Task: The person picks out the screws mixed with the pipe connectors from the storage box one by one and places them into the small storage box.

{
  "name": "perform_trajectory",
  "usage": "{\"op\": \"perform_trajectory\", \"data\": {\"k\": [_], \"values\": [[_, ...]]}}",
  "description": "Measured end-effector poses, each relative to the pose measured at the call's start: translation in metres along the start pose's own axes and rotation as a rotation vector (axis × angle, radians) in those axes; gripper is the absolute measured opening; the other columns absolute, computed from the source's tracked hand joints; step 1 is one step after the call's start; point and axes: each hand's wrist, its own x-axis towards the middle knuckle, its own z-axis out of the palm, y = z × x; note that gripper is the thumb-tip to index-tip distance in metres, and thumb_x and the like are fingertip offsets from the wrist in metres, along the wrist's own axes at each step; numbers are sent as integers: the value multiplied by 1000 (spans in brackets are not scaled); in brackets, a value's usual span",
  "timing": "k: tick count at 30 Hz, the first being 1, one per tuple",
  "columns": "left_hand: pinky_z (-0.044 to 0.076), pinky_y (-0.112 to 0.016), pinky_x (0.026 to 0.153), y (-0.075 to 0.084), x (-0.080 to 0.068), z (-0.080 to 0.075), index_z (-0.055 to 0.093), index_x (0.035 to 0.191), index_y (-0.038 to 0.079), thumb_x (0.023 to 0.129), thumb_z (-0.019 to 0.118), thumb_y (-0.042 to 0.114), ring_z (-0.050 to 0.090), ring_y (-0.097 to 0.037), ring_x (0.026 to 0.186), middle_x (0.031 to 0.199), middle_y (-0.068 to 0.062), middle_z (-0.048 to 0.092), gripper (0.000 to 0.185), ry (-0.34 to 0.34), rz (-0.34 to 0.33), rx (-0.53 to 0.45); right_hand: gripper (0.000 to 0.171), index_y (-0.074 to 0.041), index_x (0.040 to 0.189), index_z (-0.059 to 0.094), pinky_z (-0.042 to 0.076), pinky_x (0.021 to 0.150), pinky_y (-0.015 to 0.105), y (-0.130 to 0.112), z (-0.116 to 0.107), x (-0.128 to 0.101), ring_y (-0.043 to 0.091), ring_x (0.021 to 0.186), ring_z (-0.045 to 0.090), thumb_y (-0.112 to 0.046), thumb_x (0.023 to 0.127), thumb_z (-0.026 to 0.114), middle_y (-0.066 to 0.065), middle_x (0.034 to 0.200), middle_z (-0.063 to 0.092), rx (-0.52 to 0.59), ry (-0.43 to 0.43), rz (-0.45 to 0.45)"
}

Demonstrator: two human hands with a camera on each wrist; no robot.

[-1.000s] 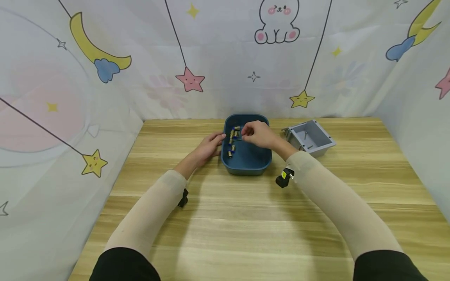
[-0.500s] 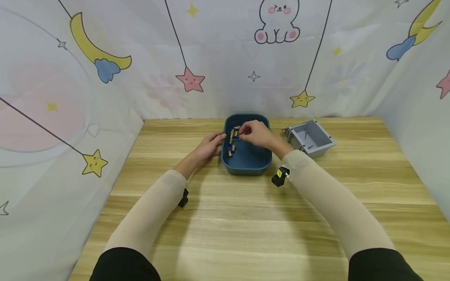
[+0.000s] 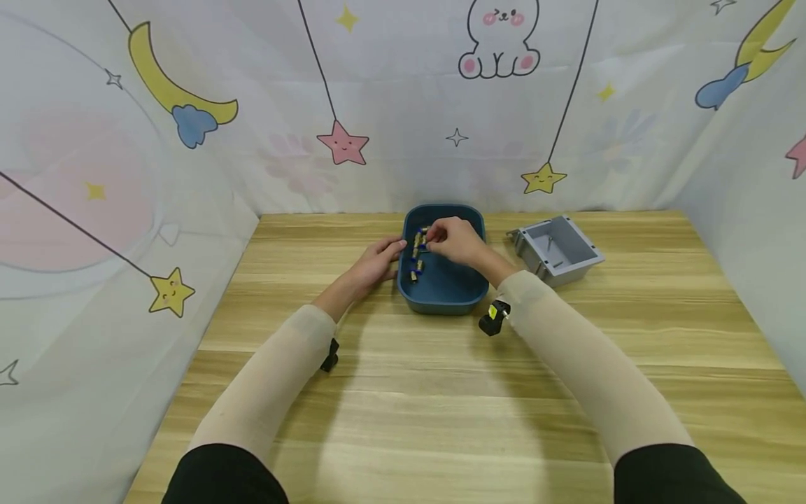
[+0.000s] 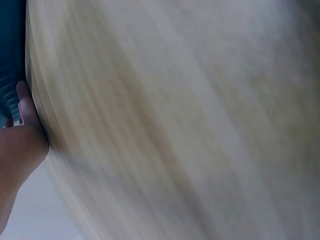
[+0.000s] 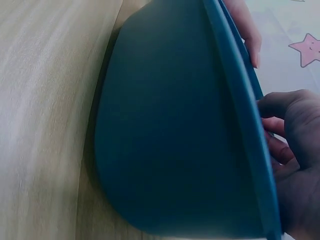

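Note:
A dark blue bin (image 3: 453, 287) stands near the back of the table. My left hand (image 3: 374, 262) holds its left side, one digit at the rim and others along the outer wall; the left wrist view shows the fingers (image 4: 28, 107) against that wall. Several small brass-coloured pieces with blue ends (image 3: 415, 246) lie along the left inside of the bin. My right hand (image 3: 458, 239) reaches over the right rim, thumb and forefinger close together beside those pieces. Whether it grips one is hidden. In the right wrist view the bin's wall (image 5: 170, 125) covers the fingertips.
To the right of the bin, a grey open box (image 3: 569, 269) sits tilted at an angle, with a few thin screw-like metal pieces (image 3: 550, 243) inside. Behind the table hangs a white printed cloth (image 3: 403, 168). The wooden tabletop (image 3: 415, 406) spreads in front.
My right hand and forearm have shifted slightly left, bringing the fingertips closer to the brass pieces. My left hand and the bin keep their places.

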Motion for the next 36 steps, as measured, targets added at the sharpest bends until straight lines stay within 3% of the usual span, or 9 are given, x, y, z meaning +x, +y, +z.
{"op": "perform_trajectory", "data": {"k": [6, 36], "values": [[54, -45, 109, 0, -1, 1, 37, 162, 3, 112, 57, 38, 49, -27, 145, 157, -16, 49, 64, 2, 0, -4, 12, -2, 109, 73, 58, 86, 41, 2, 6, 3, 26, 96, 68, -12, 101, 73, 12, 106, 73, -3, 31, 20], [52, -45, 111, 3, -3, 2, 36, 163, 4, 112, 55, 36, 47, -28, 147, 159, -16, 47, 63, 12, -16, 5, 12, -2, 108, 75, 56, 86, 42, 8, 18, 11, 28, 96, 66, -13, 101, 73, 13, 108, 73, -18, 30, 133]]}}
